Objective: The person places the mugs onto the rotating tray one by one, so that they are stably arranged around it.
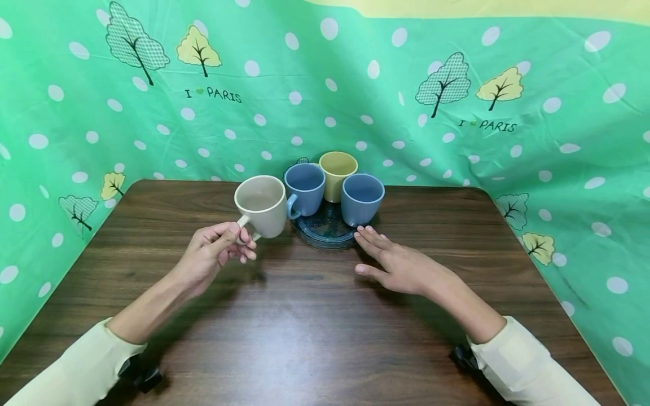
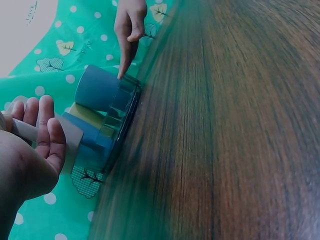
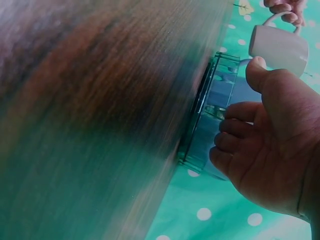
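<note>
My left hand [image 1: 215, 251] grips the handle of a cream mug [image 1: 264, 210], held upright above the table just left of the other mugs. Two blue mugs [image 1: 307, 189] and a yellow mug [image 1: 335, 172] stand upright on a round clear glass stand [image 1: 325, 239]. My right hand [image 1: 401, 265] reaches in from the right with its fingers straight. Its fingertips are at the stand's front right rim, just under the right-hand blue mug [image 1: 363, 200]; I cannot tell whether they touch. In the right wrist view the right palm [image 3: 280, 135] partly hides the stand [image 3: 200, 125].
The mugs and stand are near the far edge of a dark wooden table [image 1: 325, 327]. Behind it hangs a green cloth [image 1: 325, 107] with white dots and printed trees. Both wrists wear small black devices [image 1: 139, 375].
</note>
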`<state>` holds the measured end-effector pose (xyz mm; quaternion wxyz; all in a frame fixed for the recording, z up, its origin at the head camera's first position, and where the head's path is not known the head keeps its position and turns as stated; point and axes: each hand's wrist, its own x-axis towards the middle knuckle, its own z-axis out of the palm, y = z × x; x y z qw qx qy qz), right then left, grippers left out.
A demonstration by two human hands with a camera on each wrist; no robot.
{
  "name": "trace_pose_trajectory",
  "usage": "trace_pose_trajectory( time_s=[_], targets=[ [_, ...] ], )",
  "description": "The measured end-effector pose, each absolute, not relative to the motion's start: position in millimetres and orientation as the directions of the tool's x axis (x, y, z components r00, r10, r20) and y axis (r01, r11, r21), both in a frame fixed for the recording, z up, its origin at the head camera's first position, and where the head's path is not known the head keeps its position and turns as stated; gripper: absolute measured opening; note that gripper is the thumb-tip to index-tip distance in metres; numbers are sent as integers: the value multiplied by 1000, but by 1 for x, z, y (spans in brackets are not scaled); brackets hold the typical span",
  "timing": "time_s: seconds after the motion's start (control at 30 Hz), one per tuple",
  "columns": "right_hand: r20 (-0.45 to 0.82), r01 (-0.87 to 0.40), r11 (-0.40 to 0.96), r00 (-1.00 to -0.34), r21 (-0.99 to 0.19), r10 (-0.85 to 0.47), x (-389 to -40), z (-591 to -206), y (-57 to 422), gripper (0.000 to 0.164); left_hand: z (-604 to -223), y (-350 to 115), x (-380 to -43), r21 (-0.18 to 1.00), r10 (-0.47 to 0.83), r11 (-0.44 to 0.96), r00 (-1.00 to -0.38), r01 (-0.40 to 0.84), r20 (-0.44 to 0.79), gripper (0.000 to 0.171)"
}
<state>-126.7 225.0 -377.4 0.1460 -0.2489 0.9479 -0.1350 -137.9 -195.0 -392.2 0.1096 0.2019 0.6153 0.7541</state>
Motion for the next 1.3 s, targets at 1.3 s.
trace_pose_trajectory(
  time_s=[1.3],
  targets=[
    [-218, -430, 840, -831, -330, -511, -126, -376, 223, 84, -388, -184, -132, 958, 487, -272, -846, 90, 218, 34]
  ],
)
